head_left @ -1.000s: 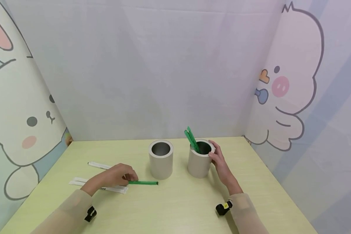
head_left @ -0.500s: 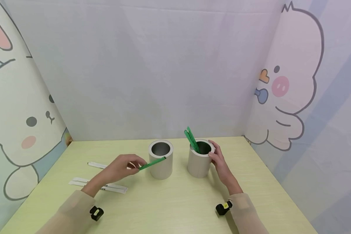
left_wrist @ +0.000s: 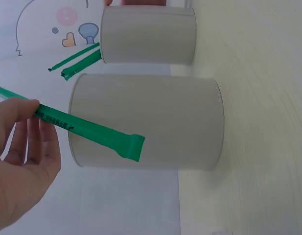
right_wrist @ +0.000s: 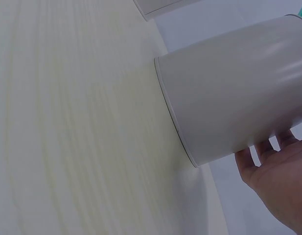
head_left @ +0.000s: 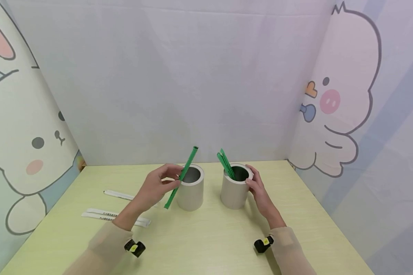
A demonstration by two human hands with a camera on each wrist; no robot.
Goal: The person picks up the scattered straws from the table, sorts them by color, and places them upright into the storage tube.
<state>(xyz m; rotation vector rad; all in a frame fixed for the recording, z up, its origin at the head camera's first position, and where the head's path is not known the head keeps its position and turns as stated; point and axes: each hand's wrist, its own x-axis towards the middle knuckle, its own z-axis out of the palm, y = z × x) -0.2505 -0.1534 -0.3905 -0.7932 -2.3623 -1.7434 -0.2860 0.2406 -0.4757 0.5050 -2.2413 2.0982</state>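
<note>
My left hand [head_left: 156,187] pinches a green wrapped straw [head_left: 189,163] between thumb and fingers. The straw slants beside the left rim of a grey cylindrical cup [head_left: 191,198], its upper end above the rim and its lower end outside. In the left wrist view, the crimped end of this straw [left_wrist: 99,133] crosses in front of the cup's wall. My right hand [head_left: 261,193] holds a second grey cup [head_left: 233,194] at its right side, thumb by the rim. Several green wrapped straws [head_left: 226,162] lean out of that second cup. Its bottom inside is hidden.
White wrapped straws [head_left: 96,214] lie at the left of the pale wooden table [head_left: 206,244], partly behind my left forearm. Another white straw [head_left: 118,195] lies farther back. A grey cloth backdrop [head_left: 179,95] rises behind the cups.
My left hand has lifted the green straw off the table, moved it right to the left cup and tilted it steeply. The right hand and both cups stay put.
</note>
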